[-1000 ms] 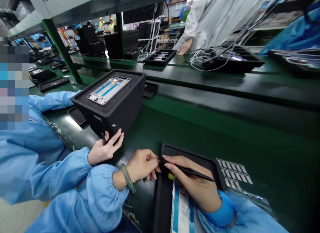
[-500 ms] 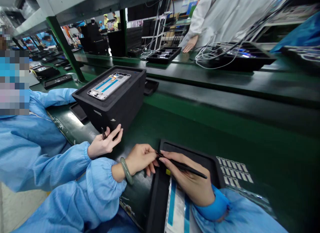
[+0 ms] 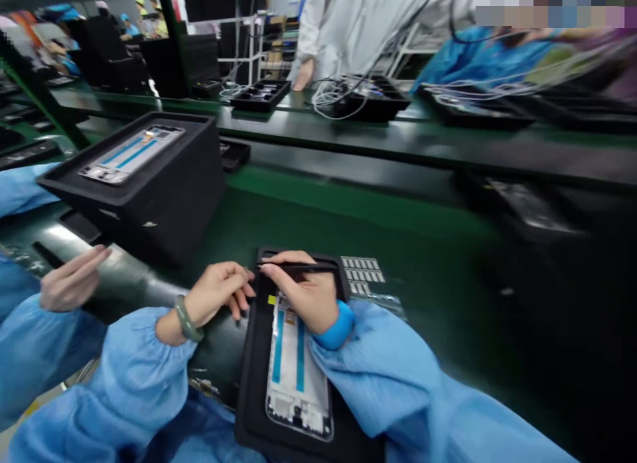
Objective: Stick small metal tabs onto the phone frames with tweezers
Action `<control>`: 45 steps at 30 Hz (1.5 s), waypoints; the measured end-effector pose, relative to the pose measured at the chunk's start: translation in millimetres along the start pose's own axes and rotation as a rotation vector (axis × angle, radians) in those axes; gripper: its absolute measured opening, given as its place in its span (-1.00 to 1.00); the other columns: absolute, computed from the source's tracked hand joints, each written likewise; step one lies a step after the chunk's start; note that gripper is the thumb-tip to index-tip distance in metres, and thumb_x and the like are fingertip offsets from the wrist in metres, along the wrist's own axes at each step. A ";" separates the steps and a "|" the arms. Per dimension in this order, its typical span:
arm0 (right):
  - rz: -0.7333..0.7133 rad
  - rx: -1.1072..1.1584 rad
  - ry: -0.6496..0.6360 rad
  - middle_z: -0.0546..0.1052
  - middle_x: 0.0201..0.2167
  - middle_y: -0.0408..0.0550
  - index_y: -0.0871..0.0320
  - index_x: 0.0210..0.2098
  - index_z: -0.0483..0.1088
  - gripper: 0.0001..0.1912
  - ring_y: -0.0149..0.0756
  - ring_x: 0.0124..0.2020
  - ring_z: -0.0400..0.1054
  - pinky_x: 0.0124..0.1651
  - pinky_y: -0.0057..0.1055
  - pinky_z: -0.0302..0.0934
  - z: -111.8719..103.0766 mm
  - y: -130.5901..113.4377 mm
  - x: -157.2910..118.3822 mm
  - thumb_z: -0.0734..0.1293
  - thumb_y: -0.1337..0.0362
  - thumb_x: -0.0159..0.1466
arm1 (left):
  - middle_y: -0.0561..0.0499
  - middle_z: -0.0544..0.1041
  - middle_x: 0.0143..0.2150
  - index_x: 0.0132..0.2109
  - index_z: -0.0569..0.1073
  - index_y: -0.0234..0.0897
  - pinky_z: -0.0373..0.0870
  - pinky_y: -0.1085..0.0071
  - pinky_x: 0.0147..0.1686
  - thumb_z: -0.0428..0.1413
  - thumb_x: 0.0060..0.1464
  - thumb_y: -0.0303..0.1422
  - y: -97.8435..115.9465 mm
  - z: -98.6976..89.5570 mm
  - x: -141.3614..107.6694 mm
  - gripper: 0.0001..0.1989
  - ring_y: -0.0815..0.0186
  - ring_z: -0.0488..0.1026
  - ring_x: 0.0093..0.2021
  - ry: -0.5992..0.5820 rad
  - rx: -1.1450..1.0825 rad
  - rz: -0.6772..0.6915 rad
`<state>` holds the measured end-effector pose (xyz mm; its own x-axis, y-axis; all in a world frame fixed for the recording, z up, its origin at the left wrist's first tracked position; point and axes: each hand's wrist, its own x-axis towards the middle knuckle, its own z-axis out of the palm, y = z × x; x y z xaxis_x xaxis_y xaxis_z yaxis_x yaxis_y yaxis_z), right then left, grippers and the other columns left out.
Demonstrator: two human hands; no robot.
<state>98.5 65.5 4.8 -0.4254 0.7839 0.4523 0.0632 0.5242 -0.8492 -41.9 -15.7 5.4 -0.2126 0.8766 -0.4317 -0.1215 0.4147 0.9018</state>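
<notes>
The person's two bare hands work over one black tray (image 3: pixel 253 383) on a green bench (image 3: pixel 348 211); the tray holds one phone front frame (image 3: pixel 296 377), lying lengthwise with two blue strips down it and one yellow tag (image 3: pixel 271 300) near its top end; the right hand (image 3: pixel 306 297) grips one pair of black tweezers (image 3: pixel 303 266) just above that end; the left hand (image 3: pixel 216 292), wearing one jade bangle (image 3: pixel 186 318), curls beside the tray's top corner, though whether it holds anything cannot be told; one sheet of small silver labels (image 3: pixel 361 270) lies just beyond the tray; a co-worker's open hand (image 3: pixel 72 280) is near one black foam box (image 3: pixel 184 184), which carries a second phone frame (image 3: pixel 132 154).
</notes>
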 end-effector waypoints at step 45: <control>0.609 0.314 -0.020 0.49 -0.59 -0.15 0.22 -0.31 0.31 -0.64 -0.37 -0.59 0.45 -0.53 -0.52 0.38 -58.6 -11.4 -1.5 0.44 0.15 0.01 | -0.07 0.34 0.10 -0.08 0.39 -0.20 0.03 0.07 0.19 0.09 0.00 -0.33 -15.8 8.2 -11.4 -0.71 0.13 0.12 0.20 -0.148 0.722 0.741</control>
<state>151.3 77.9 29.7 -0.4138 0.9006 -0.1332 0.0324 -0.1316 -0.9908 -29.5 -30.3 -3.8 0.1294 0.9720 0.1964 0.6096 -0.2342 0.7573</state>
